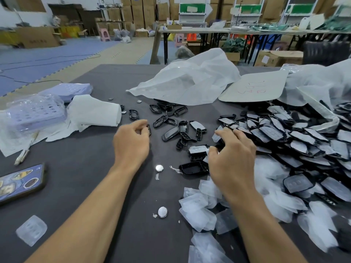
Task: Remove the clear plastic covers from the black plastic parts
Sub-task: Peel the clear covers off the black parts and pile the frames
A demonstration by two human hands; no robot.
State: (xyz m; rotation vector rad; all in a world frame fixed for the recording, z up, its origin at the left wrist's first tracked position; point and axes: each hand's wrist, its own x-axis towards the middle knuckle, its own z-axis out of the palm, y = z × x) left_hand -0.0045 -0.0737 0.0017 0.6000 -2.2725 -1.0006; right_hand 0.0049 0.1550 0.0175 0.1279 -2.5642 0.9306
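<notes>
**Progress check: cover stripping, early to middle stage**

We work at the grey table [85, 186]. The left hand [133, 143] is curled, its fingertips pinching a small black frame [149, 130] just above the tabletop. The right hand [231, 156] is curled too. It grips a covered part [221, 144] at the near edge of the heap, and a corner of the clear cover [216, 136] sticks out past the fingers. We cannot tell whether that cover has begun to lift.

Done, as far as we can see:
- A small scatter of bare black parts [171, 128] lies between the hands and beyond them.
- Loose covers [201, 211] are heaped near the right forearm, with more spread along the right edge.

Left:
- A large pile of covered parts [303, 141] spills from the bag on the right — far more than the bare ones.

Judgement: well under half is done. The loose covers look more numerous than the bare parts in sight, so some bare parts may lie out of view.

Also on the table are two coin cells [159, 168] and a phone [20, 183] at the left edge.
</notes>
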